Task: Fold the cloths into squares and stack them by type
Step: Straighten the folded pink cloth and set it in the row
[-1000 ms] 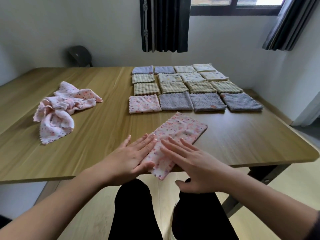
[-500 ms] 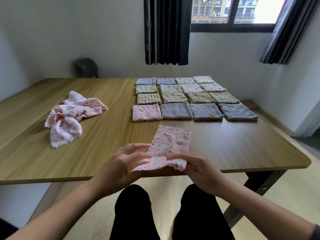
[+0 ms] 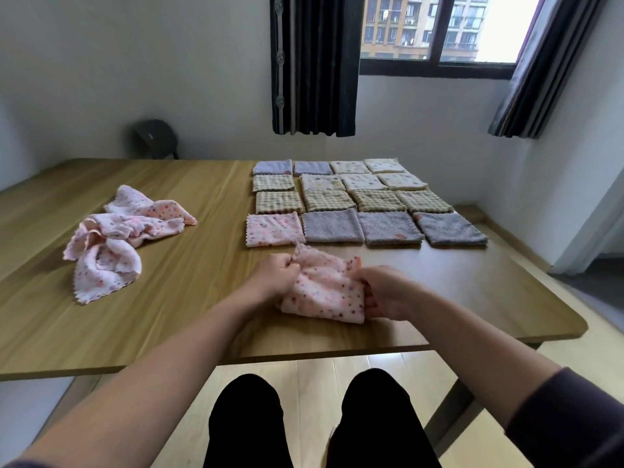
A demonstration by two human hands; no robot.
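A pink spotted cloth lies folded over on the wooden table in front of me. My left hand grips its far left corner. My right hand grips its right edge, fingers curled under the fabric. Just beyond it sits a folded pink spotted square, first in a grid of folded squares: grey ones, checked beige ones, cream spotted ones and lilac ones. A heap of unfolded pink spotted cloths lies at the left.
The table's near edge runs just above my knees. A dark chair back stands behind the far left edge. Dark curtains hang by the window on the back wall.
The flat pink strip was picked up at its near end and folded away from me over itself. Both hands moved forward onto the table and now grip its sides.
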